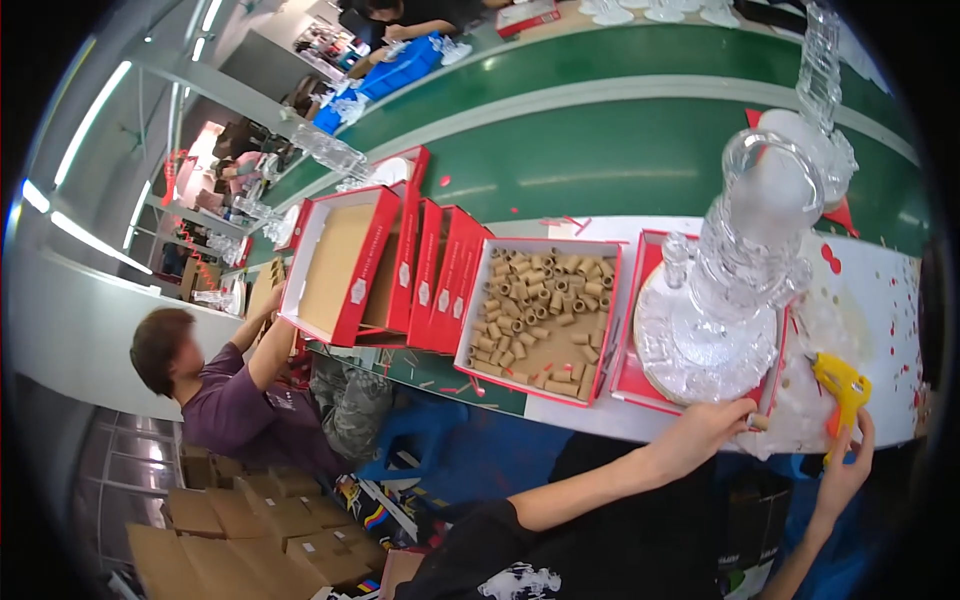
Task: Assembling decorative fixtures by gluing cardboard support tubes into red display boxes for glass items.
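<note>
My left hand (705, 437) is closed, its thumb and fingertips pinching a short brown cardboard tube (759, 422) near the front edge of the table. Just to the right, my right hand (846, 476) grips a yellow glue gun (842, 384) with an orange trigger. The gun's nozzle points up and away from me, over the crumpled clear plastic. Beyond my left hand, a large clear glass vessel (745, 235) with a wide round base stands in a shallow red box (625, 375). My fingers are close to that box's near corner; whether they touch it I cannot tell.
To the left, an open red-rimmed box (545, 375) holds many short tubes. Beside it lean several stacked red boxes (450, 275). A person (235, 395) in a purple shirt handles one of them. Another glass vessel (820, 75) stands behind, by the green bench (560, 150). Red scraps dot the white sheet.
</note>
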The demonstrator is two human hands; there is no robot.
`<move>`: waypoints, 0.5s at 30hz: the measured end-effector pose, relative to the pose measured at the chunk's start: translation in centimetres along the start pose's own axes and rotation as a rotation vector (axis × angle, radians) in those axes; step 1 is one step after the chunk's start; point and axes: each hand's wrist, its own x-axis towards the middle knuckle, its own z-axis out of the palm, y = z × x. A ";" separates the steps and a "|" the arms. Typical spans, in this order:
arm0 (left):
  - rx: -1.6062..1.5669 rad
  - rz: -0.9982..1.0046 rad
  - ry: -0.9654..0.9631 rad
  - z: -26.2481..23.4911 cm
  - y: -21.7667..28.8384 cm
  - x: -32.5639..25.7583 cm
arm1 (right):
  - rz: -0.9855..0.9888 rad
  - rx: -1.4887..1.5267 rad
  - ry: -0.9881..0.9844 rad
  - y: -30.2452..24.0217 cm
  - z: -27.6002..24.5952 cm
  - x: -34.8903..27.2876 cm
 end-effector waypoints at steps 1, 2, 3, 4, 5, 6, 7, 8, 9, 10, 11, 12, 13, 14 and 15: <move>-0.018 -0.029 0.006 0.2 -0.3 0.0 | 0.028 -0.215 0.055 1.9 -0.3 0.3; -0.035 -0.060 0.012 0.4 -0.3 -0.1 | 0.118 -0.236 0.048 2.7 -0.1 0.3; -0.032 -0.049 0.012 0.4 -0.5 -0.2 | 0.209 -0.260 0.041 3.3 0.1 0.3; 0.027 -0.039 0.015 0.4 -0.7 -0.2 | 0.205 -0.256 0.052 4.3 0.1 0.9; 0.084 -0.028 0.011 0.5 -0.8 -0.2 | 0.273 -0.147 -0.092 5.6 0.0 1.4; 0.091 -0.014 0.003 0.6 -1.0 -0.3 | 0.336 -0.031 -0.235 6.6 0.3 1.9; 0.124 -0.008 0.015 0.8 -1.0 -0.4 | 0.337 -0.021 -0.222 7.6 0.3 2.4; 0.163 -0.008 0.034 0.9 -1.0 -0.5 | 0.302 -0.063 -0.259 7.6 0.3 3.0; 0.176 -0.003 0.034 0.9 -1.0 -0.6 | 0.268 -0.104 -0.296 7.5 0.2 3.4; 0.172 0.007 0.046 0.9 -1.1 -0.8 | 0.262 -0.160 -0.280 7.3 0.1 3.3; 0.155 0.017 0.053 1.2 -1.1 -0.7 | 0.265 -0.159 -0.274 8.9 0.3 3.2; 0.152 0.036 0.056 1.3 -1.2 -0.8 | 0.289 -0.050 -0.247 11.4 0.7 3.2; 0.152 0.034 0.047 1.4 -1.2 -0.7 | 0.316 0.058 -0.221 13.9 1.0 3.3; 0.159 0.043 0.058 1.4 -1.2 -0.6 | 0.447 0.240 -0.344 15.2 0.9 3.8; 0.169 0.041 0.070 1.3 -1.3 -0.8 | 0.462 0.245 -0.359 13.1 0.4 4.2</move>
